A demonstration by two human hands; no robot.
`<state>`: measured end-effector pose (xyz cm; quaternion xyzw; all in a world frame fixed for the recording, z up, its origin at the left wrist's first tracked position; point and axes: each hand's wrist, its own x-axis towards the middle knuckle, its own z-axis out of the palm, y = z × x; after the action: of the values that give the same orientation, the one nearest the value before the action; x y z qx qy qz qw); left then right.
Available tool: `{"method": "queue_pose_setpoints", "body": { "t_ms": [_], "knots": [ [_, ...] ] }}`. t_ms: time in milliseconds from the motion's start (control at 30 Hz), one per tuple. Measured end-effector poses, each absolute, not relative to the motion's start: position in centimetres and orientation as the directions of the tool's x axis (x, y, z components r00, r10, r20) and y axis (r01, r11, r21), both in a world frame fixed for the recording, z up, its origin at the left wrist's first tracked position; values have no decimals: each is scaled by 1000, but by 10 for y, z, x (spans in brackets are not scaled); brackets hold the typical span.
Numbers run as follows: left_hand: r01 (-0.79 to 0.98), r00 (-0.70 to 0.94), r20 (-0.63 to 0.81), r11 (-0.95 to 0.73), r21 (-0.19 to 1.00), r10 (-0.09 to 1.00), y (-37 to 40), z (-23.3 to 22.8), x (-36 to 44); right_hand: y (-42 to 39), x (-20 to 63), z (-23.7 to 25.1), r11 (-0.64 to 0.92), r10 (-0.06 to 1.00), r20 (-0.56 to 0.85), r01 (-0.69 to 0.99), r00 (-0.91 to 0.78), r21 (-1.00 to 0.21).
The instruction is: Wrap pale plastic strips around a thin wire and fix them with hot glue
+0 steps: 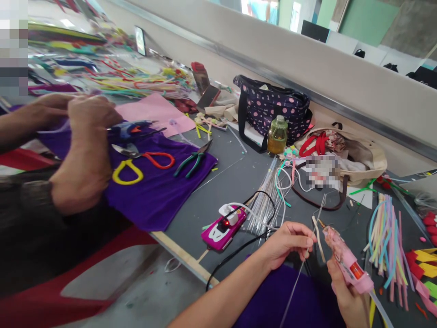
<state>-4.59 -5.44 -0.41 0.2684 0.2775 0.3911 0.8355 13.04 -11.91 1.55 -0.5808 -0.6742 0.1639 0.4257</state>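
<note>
Between the thumb and fingers of my left hand (290,243) is a thin wire (296,287), which slants from the lower edge up to the right. My right hand (346,291) is wrapped round the handle of a pink glue gun (348,259). The gun's nozzle points up and left, close beside the upper part of the wire; I cannot tell whether they touch. A narrow cream strip (319,239) is just behind the wire, between my two hands. Below them a dark purple cloth (273,296) covers the near table edge.
A magenta power strip (223,230) with cables lies left of my hands, near clear sticks (266,196). Pastel pipe cleaners (389,246) lie right. Bags and a bottle (278,134) stand behind. At left, a co-worker's hands (90,109) work near scissors (136,161) and pliers (193,159).
</note>
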Motion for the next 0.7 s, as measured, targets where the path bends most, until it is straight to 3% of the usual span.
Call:
{"method": "queue_pose_setpoints", "body": {
  "t_ms": [167,467,700],
  "knots": [
    [-522,533,-250,547,655,808,-55,-3,-46,-117,131,19,275,935,356,644,-5,-714],
    [-524,536,-244,546,654,808,-55,-3,-47,-127,125,16,119,936,290,596,199,-794],
    [-521,546,-235,546,656,804,-55,-5,-47,-120,138,9,237,940,339,643,37,-729]
  ]
}}
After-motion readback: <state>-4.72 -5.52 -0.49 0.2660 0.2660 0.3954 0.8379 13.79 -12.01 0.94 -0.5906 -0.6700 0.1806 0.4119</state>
